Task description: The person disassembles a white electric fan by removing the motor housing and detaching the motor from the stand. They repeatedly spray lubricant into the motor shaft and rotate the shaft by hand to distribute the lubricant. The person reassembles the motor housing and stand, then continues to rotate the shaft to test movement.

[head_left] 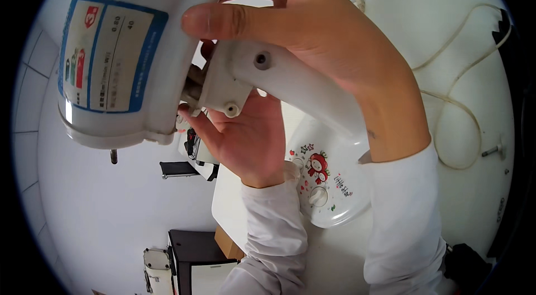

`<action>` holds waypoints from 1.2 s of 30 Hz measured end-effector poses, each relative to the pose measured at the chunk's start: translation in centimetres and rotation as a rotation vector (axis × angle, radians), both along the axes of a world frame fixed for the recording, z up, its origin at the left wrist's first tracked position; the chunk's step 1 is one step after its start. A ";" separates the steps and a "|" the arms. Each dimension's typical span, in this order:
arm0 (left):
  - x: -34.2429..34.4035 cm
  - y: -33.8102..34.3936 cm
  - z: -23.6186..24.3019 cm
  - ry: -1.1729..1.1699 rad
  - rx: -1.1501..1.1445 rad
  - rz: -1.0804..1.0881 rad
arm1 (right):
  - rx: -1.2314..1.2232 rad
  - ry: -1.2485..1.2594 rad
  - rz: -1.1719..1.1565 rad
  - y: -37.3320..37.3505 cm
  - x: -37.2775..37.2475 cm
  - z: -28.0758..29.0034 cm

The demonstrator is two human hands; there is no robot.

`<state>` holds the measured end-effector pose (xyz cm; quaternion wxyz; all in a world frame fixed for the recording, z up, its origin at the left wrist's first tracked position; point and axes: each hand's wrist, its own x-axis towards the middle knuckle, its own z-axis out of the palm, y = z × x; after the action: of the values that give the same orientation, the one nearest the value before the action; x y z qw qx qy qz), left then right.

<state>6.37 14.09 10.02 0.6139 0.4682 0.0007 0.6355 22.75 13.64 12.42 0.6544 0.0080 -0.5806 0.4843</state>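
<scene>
A white electric fan's motor housing (156,21) with a blue-edged label fills the upper left, and a short metal shaft (114,156) sticks out of its end. My right hand (312,32) reaches over the fan neck (312,88); its thumb presses on the housing and its other fingers are partly hidden behind. Below, my left hand (251,133) is at the bracket (226,88) where housing and neck join, its fingers curled by the gap and partly hidden. Dark metal parts (194,80) show in that gap. The neck runs down to the fan base (335,200), which has a red cartoon print and a knob (318,197).
The base stands on a white table (463,44). A pale cable (446,99) loops across the table's right side, near a small white part with a metal pin (493,151). A black object (466,264) lies lower right. A dark cabinet (198,247) and cardboard box (226,243) stand beyond the table.
</scene>
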 end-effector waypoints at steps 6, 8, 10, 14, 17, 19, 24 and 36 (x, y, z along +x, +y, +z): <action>0.1 -0.5 -0.3 -0.070 -0.043 -0.065 | 0.063 0.034 -0.002 0.7 0.3 -0.3; 0.5 -0.4 -0.5 -0.074 -0.057 -0.067 | 0.069 0.046 -0.018 0.8 0.6 -0.4; 0.6 -0.3 -0.4 -0.084 -0.080 -0.010 | 0.077 0.065 -0.026 1.0 0.4 -0.3; 0.8 -0.4 0.0 -0.106 -0.100 -0.005 | 0.095 0.117 -0.048 1.5 -0.6 0.5; 0.8 -0.4 0.0 -0.130 -0.093 -0.032 | 0.120 0.134 -0.043 1.6 -0.6 0.7; 0.6 -0.5 0.0 -0.142 -0.106 -0.061 | 0.136 0.141 -0.033 1.8 -0.5 0.8; 0.2 -0.8 0.4 -0.083 -0.102 0.050 | 0.192 0.145 0.083 1.9 0.0 -0.2; -0.5 -1.0 0.0 0.072 0.007 0.041 | 0.415 0.228 0.477 4.1 0.2 -1.9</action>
<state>5.91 13.08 10.05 0.5985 0.4928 0.0301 0.6309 22.93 17.71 10.51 0.5677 0.3309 -0.5718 0.4912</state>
